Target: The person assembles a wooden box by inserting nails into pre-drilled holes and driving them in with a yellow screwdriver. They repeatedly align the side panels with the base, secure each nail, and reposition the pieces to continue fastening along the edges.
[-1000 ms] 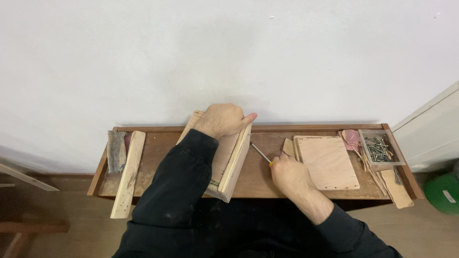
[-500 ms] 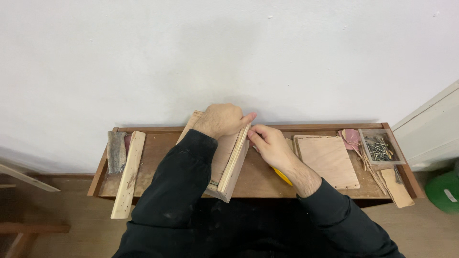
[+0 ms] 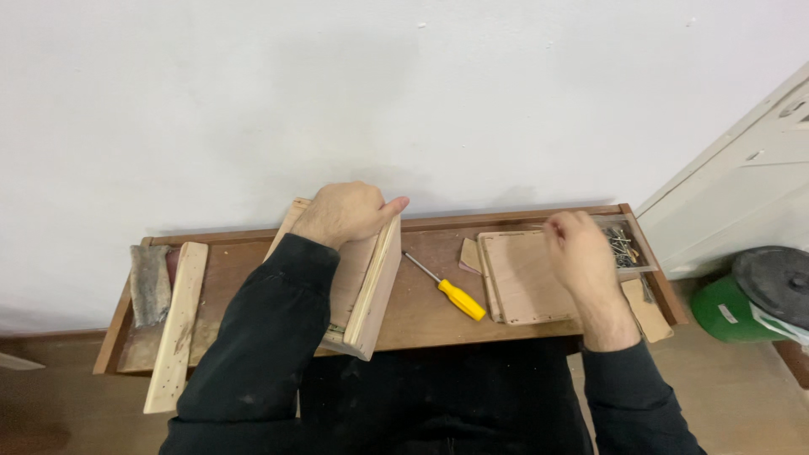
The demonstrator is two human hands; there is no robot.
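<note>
Right now my left hand (image 3: 347, 214) is clamped over the top end of the wooden box (image 3: 362, 278), fingers curled round its far edge and thumb pointing right along the rim; the box stands on its side on the long brown bench (image 3: 421, 307), tilted a little, with its near corner close to the bench's front edge; my right hand (image 3: 577, 250) is out to the right, above the flat plywood panel (image 3: 522, 278) and just beside the small clear tray of nails (image 3: 628, 244); its fingers are drawn together at the tips, but I cannot tell whether they pinch anything, since the back of the hand hides them; the screwdriver (image 3: 447, 288) with the yellow handle lies loose on the bench between the box and the panel, touched by neither hand, its metal tip pointing up and left; a small scrap of wood (image 3: 468, 254) sits just left of the panel's top corner; far to the left a pale strip of wood with holes (image 3: 177, 324) lies lengthwise, overhanging the front edge, with a grey rough block (image 3: 150, 282) beside it.
</note>
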